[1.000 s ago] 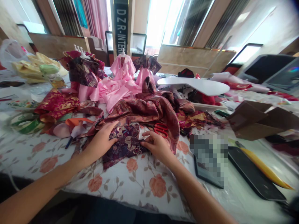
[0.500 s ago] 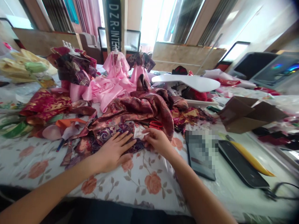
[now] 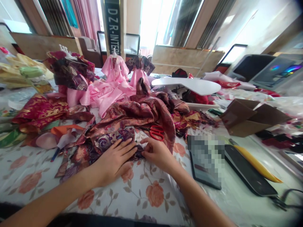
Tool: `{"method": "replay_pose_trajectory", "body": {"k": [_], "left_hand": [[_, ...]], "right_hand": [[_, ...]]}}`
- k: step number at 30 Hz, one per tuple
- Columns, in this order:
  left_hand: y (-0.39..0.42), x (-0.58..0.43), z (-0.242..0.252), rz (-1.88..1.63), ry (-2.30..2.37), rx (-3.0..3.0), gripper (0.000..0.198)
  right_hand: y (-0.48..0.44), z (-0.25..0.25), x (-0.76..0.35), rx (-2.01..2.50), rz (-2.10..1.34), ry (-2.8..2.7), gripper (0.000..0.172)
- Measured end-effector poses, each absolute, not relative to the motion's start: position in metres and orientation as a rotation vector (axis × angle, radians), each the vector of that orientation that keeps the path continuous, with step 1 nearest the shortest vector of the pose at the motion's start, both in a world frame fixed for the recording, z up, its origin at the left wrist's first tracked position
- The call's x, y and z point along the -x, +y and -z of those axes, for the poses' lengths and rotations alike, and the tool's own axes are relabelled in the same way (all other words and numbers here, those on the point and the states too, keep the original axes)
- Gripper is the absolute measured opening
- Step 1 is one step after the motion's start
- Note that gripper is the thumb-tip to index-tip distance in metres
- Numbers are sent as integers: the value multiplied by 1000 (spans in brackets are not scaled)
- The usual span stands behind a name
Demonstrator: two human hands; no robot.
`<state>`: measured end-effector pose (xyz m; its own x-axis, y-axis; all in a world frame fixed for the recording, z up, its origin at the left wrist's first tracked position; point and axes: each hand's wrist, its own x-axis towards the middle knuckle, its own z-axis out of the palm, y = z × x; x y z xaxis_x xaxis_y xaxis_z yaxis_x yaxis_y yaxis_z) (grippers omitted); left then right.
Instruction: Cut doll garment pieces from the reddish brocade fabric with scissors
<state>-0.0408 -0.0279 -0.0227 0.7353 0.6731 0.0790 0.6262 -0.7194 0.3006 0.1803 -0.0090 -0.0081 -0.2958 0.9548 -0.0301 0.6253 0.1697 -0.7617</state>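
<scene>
1. Purple brocade piece lay on the floral tablecloth, at the near side of the copper brocade; less of it showed than one second earlier.
2. Left hand had moved from its left edge to lie flat across it, fingers extended, gripping nothing: judged as steadying.
3. Right hand stayed at its right end, fingertips bunched; whether they gripped cloth could not be told.
4. Red-handled scissors, partly hidden half a second earlier, showed just beyond the right hand.
</scene>
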Motion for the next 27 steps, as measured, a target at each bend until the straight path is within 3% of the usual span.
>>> {"method": "replay_pose_trajectory", "body": {"k": [18,24,27], "left_hand": [[-45,29,10,-90,1035,-2631,68],[-33,31,5,-418,1075,-2458,47],[-18,30,8,-547,1261,-2417,47]], "right_hand": [[-6,11,-185,1452,-979,-1972,22],[-5,19,-182,1471,-986,-1875,21],[-5,20,-181,1486,-974,-1902,21]]}}
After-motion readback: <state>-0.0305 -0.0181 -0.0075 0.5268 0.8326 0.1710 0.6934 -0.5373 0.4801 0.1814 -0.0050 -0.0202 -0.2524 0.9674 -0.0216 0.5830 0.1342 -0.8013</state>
